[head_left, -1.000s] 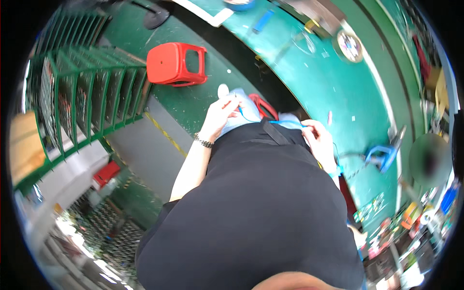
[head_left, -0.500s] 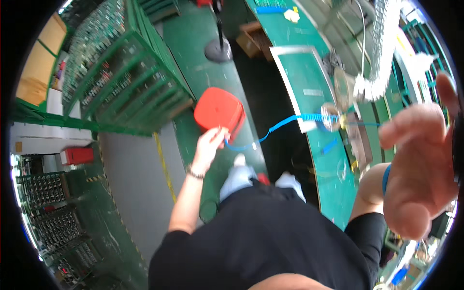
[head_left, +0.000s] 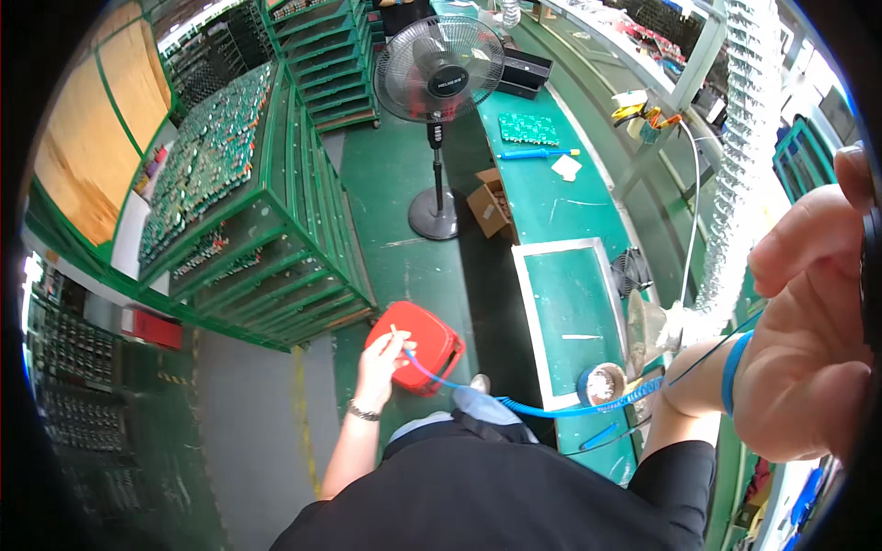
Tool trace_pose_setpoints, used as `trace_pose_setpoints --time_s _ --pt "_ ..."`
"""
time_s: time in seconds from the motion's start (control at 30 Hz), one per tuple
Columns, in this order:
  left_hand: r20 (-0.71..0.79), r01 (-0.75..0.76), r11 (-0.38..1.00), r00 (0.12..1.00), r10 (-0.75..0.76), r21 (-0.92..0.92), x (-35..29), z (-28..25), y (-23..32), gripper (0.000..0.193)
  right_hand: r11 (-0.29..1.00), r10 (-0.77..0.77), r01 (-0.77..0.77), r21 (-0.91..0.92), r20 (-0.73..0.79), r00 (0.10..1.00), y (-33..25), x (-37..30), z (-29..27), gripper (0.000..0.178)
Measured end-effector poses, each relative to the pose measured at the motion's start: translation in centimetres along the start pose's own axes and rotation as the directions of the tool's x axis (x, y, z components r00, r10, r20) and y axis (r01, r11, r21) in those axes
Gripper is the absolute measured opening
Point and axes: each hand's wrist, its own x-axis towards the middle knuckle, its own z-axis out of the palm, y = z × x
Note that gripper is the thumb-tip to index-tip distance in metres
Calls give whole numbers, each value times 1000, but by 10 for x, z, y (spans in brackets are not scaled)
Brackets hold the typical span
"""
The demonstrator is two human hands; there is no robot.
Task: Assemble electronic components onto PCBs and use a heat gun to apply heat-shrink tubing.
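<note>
Over a red stool (head_left: pixel 427 335), my left hand (head_left: pixel 375 367) pinches the end of a blue cord (head_left: pixel 542 410). The cord hangs in a curve past my legs, and its coiled part runs right along the bench. A thin dark stretch of it crosses my right forearm; where it ends I cannot make out. Raised close at the right edge, my right hand (head_left: pixel 808 349) has loosely bent fingers spread apart, with nothing visible between them. Around that wrist sits a blue band (head_left: pixel 732 375). The hand's far right side is cut off by a dark rim.
A green bench (head_left: pixel 574 216) runs along the right, bearing a white-edged frame (head_left: pixel 530 317), a tape roll (head_left: pixel 602 386) and a green circuit board (head_left: pixel 528 129). Ahead stands a pedestal fan (head_left: pixel 436 138). At left is a green rack (head_left: pixel 303 248) topped with circuit boards; a cardboard box (head_left: pixel 491 207) is under the bench.
The view has tilted up, bringing the whole fan and the far bench into sight. My left hand still pinches the cord over the stool; my right hand stays raised at the right edge.
</note>
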Motion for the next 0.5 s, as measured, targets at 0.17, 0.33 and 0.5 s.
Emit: trace_pose_setpoints --time_s 0.17,0.33,0.5 --pt "128 -11 996 992 -1 89 33 53 25 23 996 37 -32 81 -57 998 38 -21 -48 74" --pt "257 -36 983 966 -11 179 64 105 48 24 977 211 -203 57 -186 960 60 -47 -76 62" --pt "326 46 947 933 -155 319 94 145 58 25 536 782 -840 84 -424 457 74 -119 -1 20"
